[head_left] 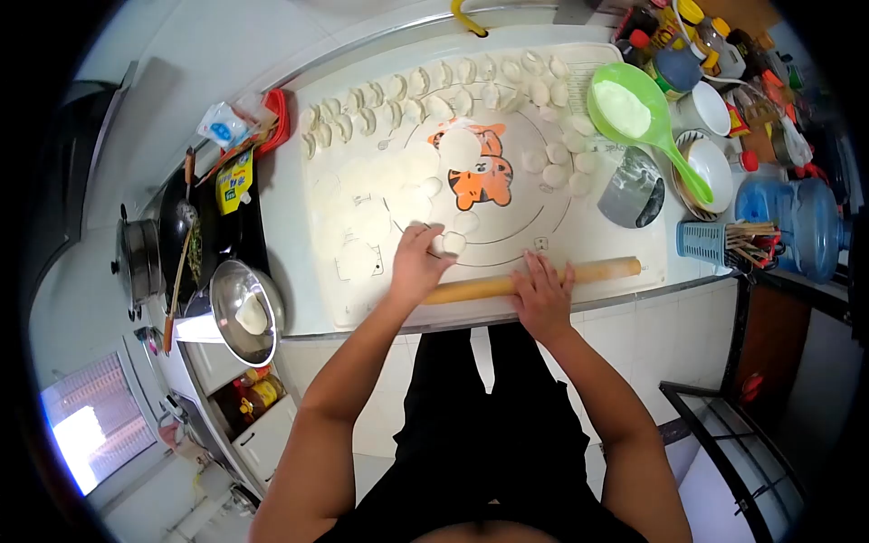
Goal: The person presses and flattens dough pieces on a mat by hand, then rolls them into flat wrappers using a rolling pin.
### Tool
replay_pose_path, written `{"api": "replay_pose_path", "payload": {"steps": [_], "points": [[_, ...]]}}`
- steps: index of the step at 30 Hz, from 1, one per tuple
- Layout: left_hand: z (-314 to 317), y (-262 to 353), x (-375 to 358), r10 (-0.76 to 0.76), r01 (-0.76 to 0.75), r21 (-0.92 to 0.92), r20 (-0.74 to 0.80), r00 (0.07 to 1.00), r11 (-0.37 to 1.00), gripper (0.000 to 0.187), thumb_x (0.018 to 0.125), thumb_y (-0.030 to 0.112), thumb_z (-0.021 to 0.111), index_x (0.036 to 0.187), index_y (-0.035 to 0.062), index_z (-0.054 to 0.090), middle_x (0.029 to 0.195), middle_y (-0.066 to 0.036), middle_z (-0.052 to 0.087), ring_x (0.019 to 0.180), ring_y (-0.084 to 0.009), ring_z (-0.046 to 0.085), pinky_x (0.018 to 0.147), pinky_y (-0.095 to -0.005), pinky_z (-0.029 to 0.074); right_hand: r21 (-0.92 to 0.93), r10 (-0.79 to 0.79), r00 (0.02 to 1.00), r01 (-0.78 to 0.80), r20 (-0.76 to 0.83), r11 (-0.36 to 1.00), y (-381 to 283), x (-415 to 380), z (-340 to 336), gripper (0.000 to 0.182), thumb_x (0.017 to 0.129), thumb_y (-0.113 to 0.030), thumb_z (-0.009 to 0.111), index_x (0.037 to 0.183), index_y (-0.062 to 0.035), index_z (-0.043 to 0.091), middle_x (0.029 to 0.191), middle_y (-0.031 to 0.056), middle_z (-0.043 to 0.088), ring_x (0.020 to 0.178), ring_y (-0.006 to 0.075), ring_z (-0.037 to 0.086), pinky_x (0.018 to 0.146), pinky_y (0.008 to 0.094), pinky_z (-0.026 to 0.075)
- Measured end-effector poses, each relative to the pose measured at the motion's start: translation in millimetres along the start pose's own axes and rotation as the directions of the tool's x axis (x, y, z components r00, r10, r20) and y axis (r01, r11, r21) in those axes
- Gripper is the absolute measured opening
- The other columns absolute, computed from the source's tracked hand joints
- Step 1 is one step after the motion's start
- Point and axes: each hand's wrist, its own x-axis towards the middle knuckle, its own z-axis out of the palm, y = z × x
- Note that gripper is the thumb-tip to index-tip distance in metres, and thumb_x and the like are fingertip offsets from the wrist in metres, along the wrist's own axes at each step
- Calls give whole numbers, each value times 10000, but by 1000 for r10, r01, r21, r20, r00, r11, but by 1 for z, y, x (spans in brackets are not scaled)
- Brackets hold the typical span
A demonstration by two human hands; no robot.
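My left hand (420, 264) is at the front of the floured mat, its thumb and forefinger closed about the edge of a small dough round (453, 242). Another dough round (466, 223) lies just beyond it. A long wooden rolling pin (597, 271) runs along the near edge of the mat. Across it lies my right hand (542, 297), flat with fingers stretched out and spread. The pin's left end reaches close to my left wrist. Further back, a rolled dough wrapper (459, 149) rests over the printed tiger (483, 184).
Rows of filled dumplings (396, 88) line the back of the mat (529, 217). Small dough pieces (555, 154), a dough scraper (631, 188) and a green strainer (629, 104) with flour are to the right. A steel bowl (246, 312) with dough stands left, beside a wok (172, 226).
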Motion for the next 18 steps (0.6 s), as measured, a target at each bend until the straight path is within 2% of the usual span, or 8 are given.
{"api": "replay_pose_path", "payload": {"steps": [2, 5, 6, 9, 11, 13, 14, 18], "points": [[12, -2, 0, 167, -165, 75, -32, 985, 983, 506, 701, 60, 793, 1183, 61, 640, 1060, -143, 589, 998, -320, 577, 878, -390, 503, -5, -23, 999, 23, -24, 1000, -3, 2, 0, 445, 714, -271, 785, 1122, -163, 643, 1408, 114, 518, 1275, 302, 502, 1067, 655, 254], [12, 1, 14, 136, -140, 160, 41, 990, 977, 485, 703, 36, 770, 1171, 58, 645, 1053, -139, 588, 985, -326, 575, 865, -399, 499, 33, -44, 999, 44, -27, 998, -8, 12, 2, 426, 703, -266, 793, 1092, -160, 658, 1396, 109, 523, 1275, 299, 501, 1070, 641, 260], [11, -1, 18, 151, -138, 176, -65, 986, 975, 437, 718, 10, 722, 1148, 45, 653, 985, -101, 603, 904, -287, 592, 800, -394, 496, 29, -51, 998, 52, -25, 998, -9, 14, 1, 426, 703, -266, 793, 1092, -160, 658, 1396, 109, 523, 1275, 299, 501, 1070, 641, 260], [11, -6, 29, 271, -186, 284, -296, 916, 941, 398, 714, -3, 711, 1107, 37, 664, 1030, -101, 621, 968, -317, 585, 843, -390, 491, 36, -37, 999, 37, -3, 999, -10, 19, -2, 404, 693, -246, 798, 1065, -156, 668, 1386, 110, 528, 1269, 300, 505, 1069, 626, 271], [20, -1, 37, 257, -189, 232, -314, 914, 954, 378, 721, -12, 697, 1095, 35, 669, 1063, -106, 631, 1007, -347, 572, 889, -396, 484, 46, -33, 999, 33, -8, 998, -12, 18, -1, 422, 686, -233, 800, 1078, -156, 663, 1377, 106, 531, 1268, 299, 502, 1074, 621, 273], [29, 9, 44, 431, -369, 341, -126, 893, 865, 398, 735, -15, 687, 1129, 36, 664, 1074, -114, 631, 1029, -337, 575, 929, -392, 478, 59, -29, 1000, 29, -7, 998, -11, 17, 0, 432, 676, -225, 805, 1078, -157, 660, 1388, 102, 525, 1280, 297, 493, 1078, 621, 271], [37, 16, 39, 376, -354, 297, -20, 926, 887, 350, 750, -9, 688, 1094, 54, 688, 1083, -108, 638, 1026, -318, 590, 896, -380, 499, 75, -26, 1000, 27, -6, 997, -9, 15, 0, 442, 667, -217, 810, 1077, -157, 657, 1400, 98, 519, 1292, 294, 485, 1082, 620, 269], [35, 8, 16, 362, -363, 70, 34, 932, 929, 250, 761, -8, 699, 995, 72, 737, 1049, -102, 671, 913, -274, 654, 783, -362, 543, 9, -50, 998, 50, 27, 999, -4, 13, -5, 479, 721, -278, 767, 1158, -127, 640, 1443, 102, 491, 1343, 302, 447, 1079, 660, 255]]}}
